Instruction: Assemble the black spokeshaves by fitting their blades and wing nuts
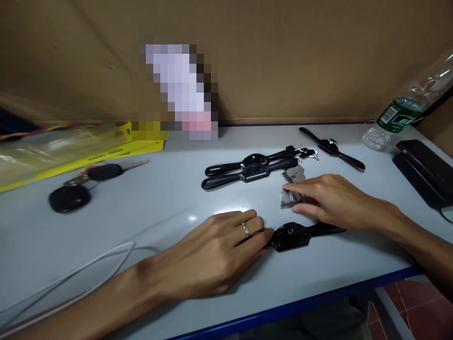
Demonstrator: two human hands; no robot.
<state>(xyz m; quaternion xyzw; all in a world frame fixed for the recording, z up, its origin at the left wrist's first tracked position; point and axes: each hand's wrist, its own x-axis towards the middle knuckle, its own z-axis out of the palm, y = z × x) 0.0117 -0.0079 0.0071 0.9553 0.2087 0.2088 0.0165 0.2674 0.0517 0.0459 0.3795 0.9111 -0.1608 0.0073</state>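
My left hand is closed around the left handle of a black spokeshave body lying near the table's front edge. Just behind it, my right hand has thumb and forefinger on a small clear packet with shiny metal inside. Flat metal blades lie right behind that packet. Farther back, two more black spokeshave bodies rest side by side, and small black parts with silver screws sit off their right ends. An assembled-looking spokeshave lies at the back right.
A tilted plastic bottle and a black phone are at the right. On the left are keys with a black fob, a white cable and a yellow-edged plastic package. A cardboard wall stands behind; a blurred patch covers something there.
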